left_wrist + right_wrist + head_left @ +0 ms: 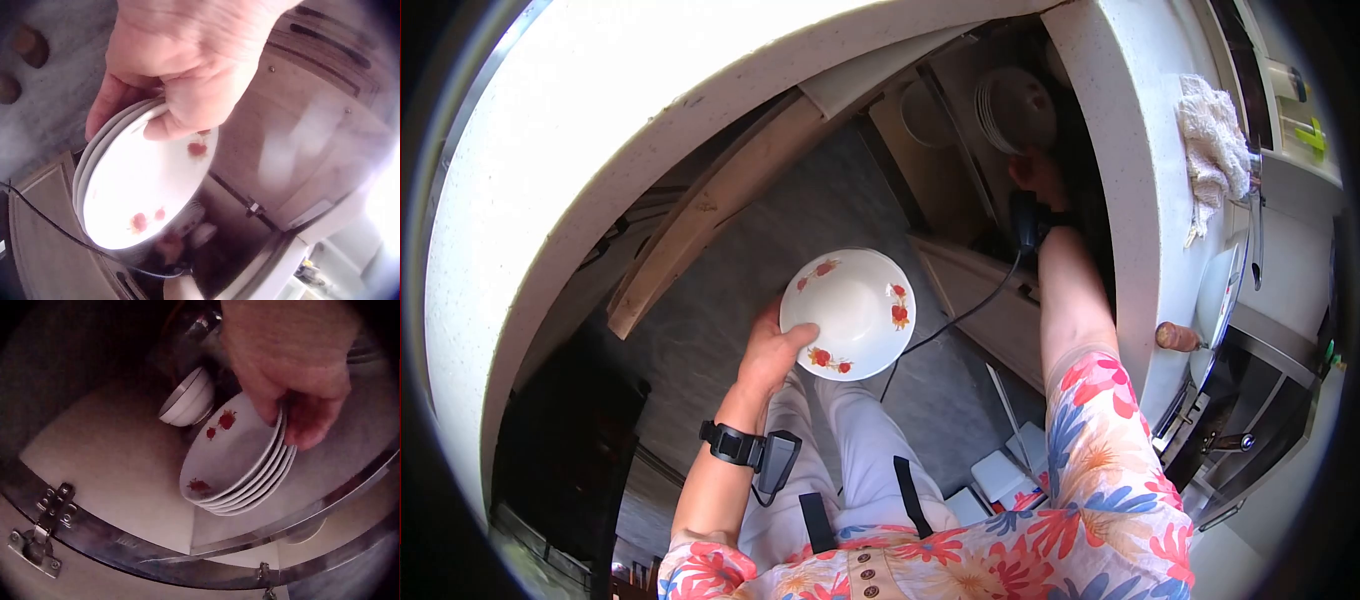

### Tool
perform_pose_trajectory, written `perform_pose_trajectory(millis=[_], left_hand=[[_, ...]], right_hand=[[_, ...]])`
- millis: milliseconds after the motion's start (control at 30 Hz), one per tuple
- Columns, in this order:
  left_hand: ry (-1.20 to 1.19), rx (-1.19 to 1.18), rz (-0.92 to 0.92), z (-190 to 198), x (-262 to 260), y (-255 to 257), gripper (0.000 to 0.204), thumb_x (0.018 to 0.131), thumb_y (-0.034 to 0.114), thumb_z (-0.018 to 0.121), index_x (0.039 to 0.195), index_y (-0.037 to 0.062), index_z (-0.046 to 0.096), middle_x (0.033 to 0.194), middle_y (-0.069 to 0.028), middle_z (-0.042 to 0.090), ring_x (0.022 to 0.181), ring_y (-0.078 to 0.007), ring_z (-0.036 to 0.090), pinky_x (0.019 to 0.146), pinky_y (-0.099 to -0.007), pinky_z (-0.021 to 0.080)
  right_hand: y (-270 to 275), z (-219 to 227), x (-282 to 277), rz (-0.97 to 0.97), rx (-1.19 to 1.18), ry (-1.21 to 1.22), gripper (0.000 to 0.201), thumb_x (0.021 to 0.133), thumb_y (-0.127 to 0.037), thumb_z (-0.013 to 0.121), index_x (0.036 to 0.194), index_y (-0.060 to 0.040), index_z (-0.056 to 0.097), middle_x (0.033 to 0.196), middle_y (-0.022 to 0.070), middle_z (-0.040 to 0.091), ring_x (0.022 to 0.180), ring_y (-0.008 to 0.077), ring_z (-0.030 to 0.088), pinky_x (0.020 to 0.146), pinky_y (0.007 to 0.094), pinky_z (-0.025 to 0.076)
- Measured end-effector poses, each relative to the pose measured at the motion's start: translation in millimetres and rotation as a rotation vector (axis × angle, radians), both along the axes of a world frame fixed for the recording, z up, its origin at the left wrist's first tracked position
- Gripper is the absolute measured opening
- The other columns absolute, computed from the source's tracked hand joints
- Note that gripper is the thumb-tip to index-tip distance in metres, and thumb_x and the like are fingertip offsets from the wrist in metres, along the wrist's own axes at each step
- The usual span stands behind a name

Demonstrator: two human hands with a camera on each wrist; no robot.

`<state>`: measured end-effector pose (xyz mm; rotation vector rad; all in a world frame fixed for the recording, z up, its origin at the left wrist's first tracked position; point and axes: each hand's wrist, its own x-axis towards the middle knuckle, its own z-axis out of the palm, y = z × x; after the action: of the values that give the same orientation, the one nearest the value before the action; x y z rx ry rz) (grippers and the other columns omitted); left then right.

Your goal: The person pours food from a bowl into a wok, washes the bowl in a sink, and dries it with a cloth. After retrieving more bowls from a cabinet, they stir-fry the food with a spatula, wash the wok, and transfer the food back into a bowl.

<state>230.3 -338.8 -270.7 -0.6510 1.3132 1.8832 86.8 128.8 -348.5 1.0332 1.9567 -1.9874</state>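
My left hand (768, 352) holds a small stack of white plates (847, 305) with red flowers, out in front of my legs. In the left wrist view the thumb lies over the top plate's rim, with the fingers behind the stack. My right hand (1038, 178) reaches into a dark cabinet. There it pinches the rim of a stack of matching flowered plates (231, 456) on the shelf, and its palm side is partly hidden. A white bowl (187, 400) lies tilted close beside that stack.
An open cabinet door (710, 210) juts out at left, with metal hinges (53, 512) along the cabinet edge. The pale countertop (1135, 170) curves overhead and right, bearing a crumpled cloth (1215, 140). A black cable (970, 320) hangs between my wrists.
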Motion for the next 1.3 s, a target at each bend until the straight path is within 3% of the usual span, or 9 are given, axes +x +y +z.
perform_pose_trajectory(millis=[267, 333, 533, 567, 633, 667, 800, 1000, 1300], left_hand=[[-0.024, -0.018, -0.002, 4.8, 0.2, -1.9, 0.044, 0.070, 0.000, 0.058, 0.114, -0.0017, 0.052, 0.105, -0.0114, 0.061, 0.094, -0.0200, 0.059, 0.086, -0.0311, 0.045], [-0.009, -0.021, -0.009, 5.6, -0.7, -2.3, 0.045, 0.070, 0.000, 0.057, 0.115, -0.0016, 0.052, 0.105, -0.0115, 0.061, 0.095, -0.0200, 0.059, 0.087, -0.0311, 0.044], [-0.008, -0.048, -0.027, 14.2, -4.8, -1.8, 0.047, 0.070, 0.000, 0.057, 0.116, -0.0034, 0.050, 0.107, -0.0132, 0.060, 0.097, -0.0210, 0.058, 0.089, -0.0310, 0.043], [-0.014, -0.062, -0.044, 17.0, -5.6, -2.7, 0.047, 0.070, 0.000, 0.057, 0.116, -0.0042, 0.050, 0.107, -0.0138, 0.059, 0.097, -0.0213, 0.058, 0.089, -0.0307, 0.042], [-0.003, -0.073, -0.040, 20.4, -7.5, -2.1, 0.048, 0.070, 0.000, 0.057, 0.116, -0.0049, 0.050, 0.107, -0.0144, 0.059, 0.098, -0.0217, 0.058, 0.089, -0.0306, 0.042], [0.013, -0.073, -0.038, 22.0, -7.1, -2.6, 0.048, 0.069, 0.000, 0.057, 0.116, -0.0056, 0.050, 0.107, -0.0149, 0.059, 0.098, -0.0220, 0.058, 0.089, -0.0306, 0.042], [0.029, -0.082, -0.011, 25.2, -10.9, -2.2, 0.048, 0.069, 0.000, 0.057, 0.115, -0.0068, 0.049, 0.106, -0.0157, 0.060, 0.096, -0.0225, 0.059, 0.088, -0.0312, 0.043], [0.088, -0.040, -0.025, 61.6, -18.2, 3.8, 0.045, 0.071, 0.001, 0.061, 0.114, -0.0042, 0.051, 0.103, -0.0130, 0.062, 0.090, -0.0199, 0.061, 0.081, -0.0310, 0.049], [0.146, -0.013, -0.133, 138.1, 7.5, 12.2, 0.040, 0.075, 0.003, 0.064, 0.113, -0.0025, 0.054, 0.100, -0.0121, 0.063, 0.089, -0.0172, 0.062, 0.079, -0.0294, 0.050]], right_hand=[[93.3, -68.7, -1.7, 0.044, -0.343, -0.073, 0.027, 0.089, -0.027, 0.053, 0.102, -0.0033, 0.056, 0.090, 0.0108, 0.060, 0.084, 0.0206, 0.060, 0.074, 0.0355, 0.052], [30.0, -14.9, 5.4, 0.566, 0.808, 0.082, 0.027, 0.091, -0.024, 0.048, 0.106, -0.0017, 0.053, 0.098, 0.0125, 0.059, 0.091, 0.0216, 0.059, 0.076, 0.0360, 0.052], [16.0, -12.8, 18.7, 0.432, 1.050, 0.243, 0.025, 0.093, -0.019, 0.044, 0.109, -0.0017, 0.052, 0.113, 0.0163, 0.055, 0.106, 0.0272, 0.054, 0.086, 0.0398, 0.049], [1.3, -2.0, 25.0, 0.433, 1.041, 0.243, 0.025, 0.093, -0.019, 0.044, 0.109, -0.0017, 0.052, 0.113, 0.0163, 0.055, 0.106, 0.0272, 0.054, 0.086, 0.0398, 0.049], [-30.0, 18.7, 44.9, -0.111, -0.312, 0.470, 0.030, 0.085, -0.028, 0.058, 0.105, -0.0057, 0.054, 0.108, 0.0128, 0.056, 0.102, 0.0241, 0.053, 0.092, 0.0424, 0.043], [-45.5, 32.6, 61.2, -0.094, -0.396, 0.524, 0.021, 0.085, -0.017, 0.056, 0.102, -0.0053, 0.054, 0.107, 0.0103, 0.055, 0.098, 0.0234, 0.055, 0.088, 0.0454, 0.046], [-131.2, 117.0, 93.4, -0.305, -0.365, 0.160, 0.015, 0.079, -0.001, 0.054, 0.094, 0.0009, 0.056, 0.095, 0.0090, 0.058, 0.089, 0.0208, 0.059, 0.076, 0.0367, 0.053], [-209.0, 190.9, 152.3, 0.093, -0.396, 0.079, 0.020, 0.078, 0.000, 0.056, 0.097, 0.0035, 0.059, 0.090, 0.0094, 0.064, 0.081, 0.0155, 0.063, 0.075, 0.0275, 0.052], [-208.6, 239.2, 189.4, 0.407, -0.046, -0.043, 0.016, 0.073, -0.009, 0.063, 0.084, -0.0012, 0.054, 0.076, 0.0050, 0.059, 0.070, 0.0104, 0.059, 0.054, 0.0227, 0.049]])
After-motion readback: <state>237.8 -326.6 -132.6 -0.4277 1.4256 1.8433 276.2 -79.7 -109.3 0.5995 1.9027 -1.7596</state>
